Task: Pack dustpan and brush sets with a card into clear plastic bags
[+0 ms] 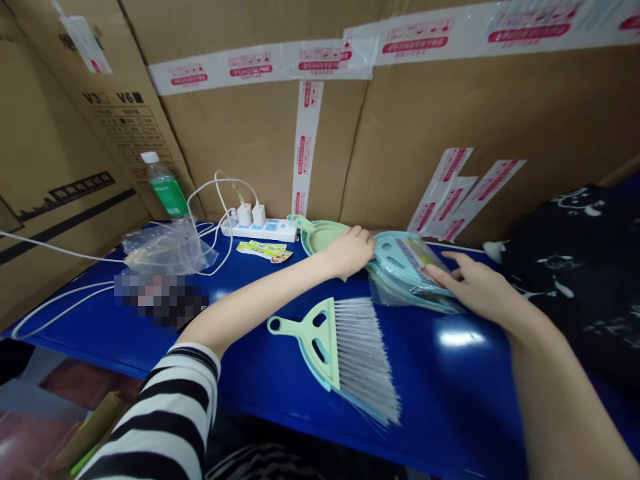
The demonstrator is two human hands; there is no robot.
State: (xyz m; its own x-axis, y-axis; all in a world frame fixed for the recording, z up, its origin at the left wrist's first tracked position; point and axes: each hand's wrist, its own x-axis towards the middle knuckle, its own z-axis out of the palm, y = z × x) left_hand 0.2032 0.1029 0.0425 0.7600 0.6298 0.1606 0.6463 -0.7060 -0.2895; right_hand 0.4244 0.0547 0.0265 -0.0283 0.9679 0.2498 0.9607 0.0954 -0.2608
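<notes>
A light blue brush and dustpan set in clear plastic lies at the back of the blue table, over more pale green and blue plastic. My left hand curls over its left end; my fingertips are partly hidden. At its right end my right hand grips the edge, thumb on top and index finger stretched along the far side. Left of the package, a pale green dustpan rests on a blue one, partly behind my left hand. Nearer me lie green and blue hand brushes, stacked, with grey bristles pointing right.
A white power strip with plugged-in chargers and loose cables stands at the back, near small green-yellow packets. On the left are a bottle and a clear plastic bag. Cardboard walls the back; dark patterned fabric lies right.
</notes>
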